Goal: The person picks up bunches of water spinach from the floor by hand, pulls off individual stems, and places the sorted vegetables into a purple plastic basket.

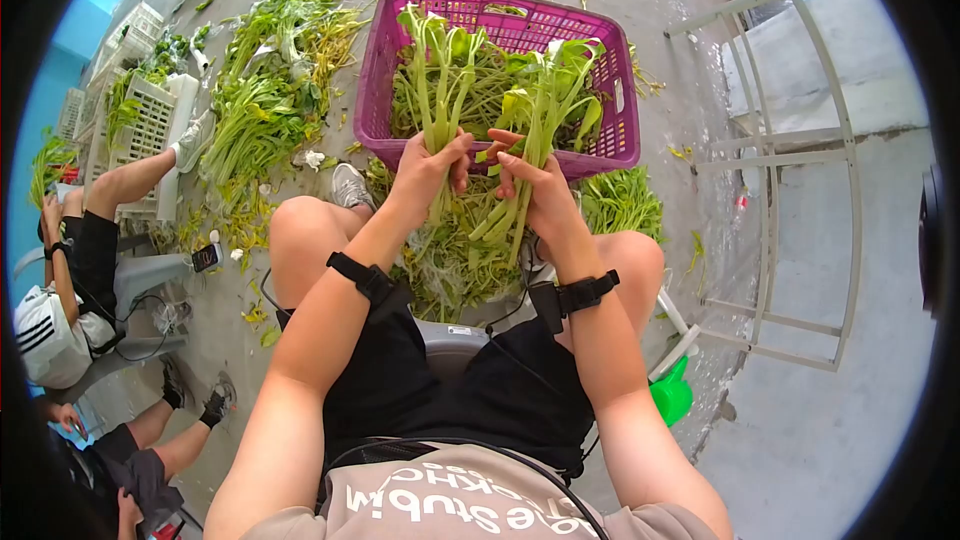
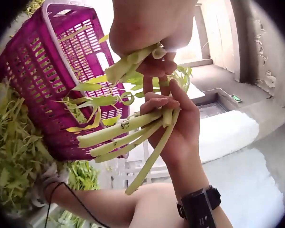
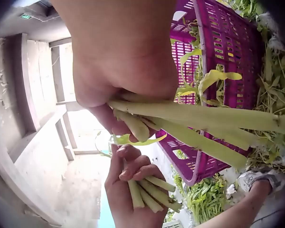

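Watching remotely, I judge a slackened grip could spill the stalks (image 1: 440,90) that the left hand (image 1: 425,177) and right hand (image 1: 545,192) each clasp near the purple basket (image 1: 376,100).

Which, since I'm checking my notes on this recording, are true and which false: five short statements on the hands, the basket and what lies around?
1. The left hand grips a bunch of pale green leafy stalks. True.
2. The right hand holds nothing. False: it grips a second bunch of pale green stalks.
3. The purple perforated plastic basket has long green stems inside. True.
4. The bright green plastic object is on the person's left. False: it is on the person's right.
5. Black bands are worn at both wrists. True.
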`<state>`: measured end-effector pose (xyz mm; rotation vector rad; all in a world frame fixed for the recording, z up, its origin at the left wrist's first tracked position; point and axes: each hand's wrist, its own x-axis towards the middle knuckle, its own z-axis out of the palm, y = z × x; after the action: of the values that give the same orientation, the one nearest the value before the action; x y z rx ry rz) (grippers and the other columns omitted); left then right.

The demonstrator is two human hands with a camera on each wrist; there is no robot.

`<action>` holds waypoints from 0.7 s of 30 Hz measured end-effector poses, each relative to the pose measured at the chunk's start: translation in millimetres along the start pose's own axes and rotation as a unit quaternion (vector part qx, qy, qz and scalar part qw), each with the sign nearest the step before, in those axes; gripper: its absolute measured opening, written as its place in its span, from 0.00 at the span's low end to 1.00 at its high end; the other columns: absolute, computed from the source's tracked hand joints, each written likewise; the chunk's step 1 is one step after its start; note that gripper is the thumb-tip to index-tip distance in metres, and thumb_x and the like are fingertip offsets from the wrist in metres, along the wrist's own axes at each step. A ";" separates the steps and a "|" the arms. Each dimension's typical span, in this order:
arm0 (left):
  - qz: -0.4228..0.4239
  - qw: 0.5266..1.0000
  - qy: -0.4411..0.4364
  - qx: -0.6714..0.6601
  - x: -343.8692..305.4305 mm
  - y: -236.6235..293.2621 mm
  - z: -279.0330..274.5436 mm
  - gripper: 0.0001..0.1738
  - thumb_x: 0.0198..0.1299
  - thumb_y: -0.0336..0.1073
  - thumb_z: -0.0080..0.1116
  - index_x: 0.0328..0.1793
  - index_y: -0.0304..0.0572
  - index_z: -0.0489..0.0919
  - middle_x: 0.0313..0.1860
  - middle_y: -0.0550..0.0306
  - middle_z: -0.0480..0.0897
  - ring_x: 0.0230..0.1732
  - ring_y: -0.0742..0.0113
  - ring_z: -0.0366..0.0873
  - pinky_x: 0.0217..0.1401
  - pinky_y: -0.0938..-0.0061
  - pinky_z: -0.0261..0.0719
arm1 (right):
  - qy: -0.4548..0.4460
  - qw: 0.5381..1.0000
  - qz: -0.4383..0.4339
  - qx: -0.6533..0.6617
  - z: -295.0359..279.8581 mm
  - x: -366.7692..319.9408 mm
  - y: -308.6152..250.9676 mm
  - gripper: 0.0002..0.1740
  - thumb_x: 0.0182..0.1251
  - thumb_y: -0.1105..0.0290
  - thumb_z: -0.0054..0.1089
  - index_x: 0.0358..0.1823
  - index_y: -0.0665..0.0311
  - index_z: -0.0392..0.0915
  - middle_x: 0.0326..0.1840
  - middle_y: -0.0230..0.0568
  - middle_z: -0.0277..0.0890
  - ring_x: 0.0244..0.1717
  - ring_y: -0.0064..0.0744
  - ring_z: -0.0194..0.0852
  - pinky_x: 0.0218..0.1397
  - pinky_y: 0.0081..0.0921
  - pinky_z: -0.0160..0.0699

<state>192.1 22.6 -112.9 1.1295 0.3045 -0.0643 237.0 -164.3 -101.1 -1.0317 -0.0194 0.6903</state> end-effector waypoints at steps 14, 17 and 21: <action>0.002 0.999 -0.017 0.042 -11.4 5.7 18.9 0.12 0.61 0.36 0.72 0.44 0.37 0.84 0.27 0.61 0.83 0.14 0.81 0.69 0.15 0.81 0.62 | -0.062 0.998 0.022 -0.004 1.6 -0.1 12.6 0.37 0.60 0.80 0.66 0.74 0.64 0.68 0.49 0.33 0.80 0.38 0.22 0.78 0.39 0.22 0.79; -0.001 0.999 -0.027 0.037 -8.3 -0.7 17.0 0.14 0.61 0.36 0.71 0.48 0.35 0.84 0.27 0.61 0.84 0.14 0.81 0.68 0.15 0.81 0.62 | -0.074 0.997 0.014 -0.026 -0.8 1.4 16.2 0.39 0.59 0.79 0.67 0.74 0.64 0.67 0.52 0.35 0.80 0.39 0.21 0.78 0.40 0.22 0.79; -0.015 0.999 -0.028 0.016 -7.8 -2.4 14.6 0.14 0.63 0.37 0.70 0.50 0.36 0.84 0.25 0.62 0.83 0.14 0.81 0.68 0.15 0.81 0.62 | -0.076 0.997 0.003 -0.024 8.0 -3.1 10.2 0.39 0.60 0.78 0.68 0.75 0.64 0.68 0.51 0.34 0.80 0.40 0.21 0.78 0.39 0.21 0.78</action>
<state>187.1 7.6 -107.2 1.1527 0.2709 -0.1280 226.7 -156.4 -103.9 -1.0235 -0.1648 0.7752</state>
